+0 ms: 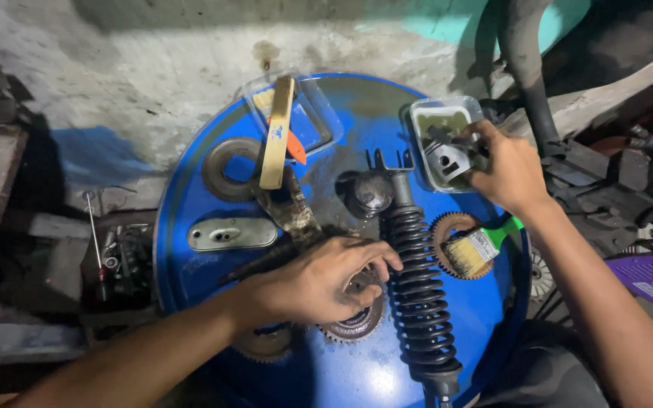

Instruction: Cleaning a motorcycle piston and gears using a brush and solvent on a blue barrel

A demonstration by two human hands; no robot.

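Observation:
My left hand (319, 283) lies fingers-down on a rusty toothed sprocket (357, 323) on top of a blue drum lid (357, 128). My right hand (509, 172) reaches into a clear plastic tub (419, 121) and grips a grey metal piston (447, 160) inside it. Between both hands lies a black coil shock absorber (417, 287), running from the lid's centre toward me.
On the lid also lie a green-handled paintbrush (476, 249) on a second sprocket (441, 227), a grey metal cover plate (232, 233), a round dark ring (224, 168) and a wooden stick (277, 132) over another clear tub. Engine parts crowd the right (614, 181).

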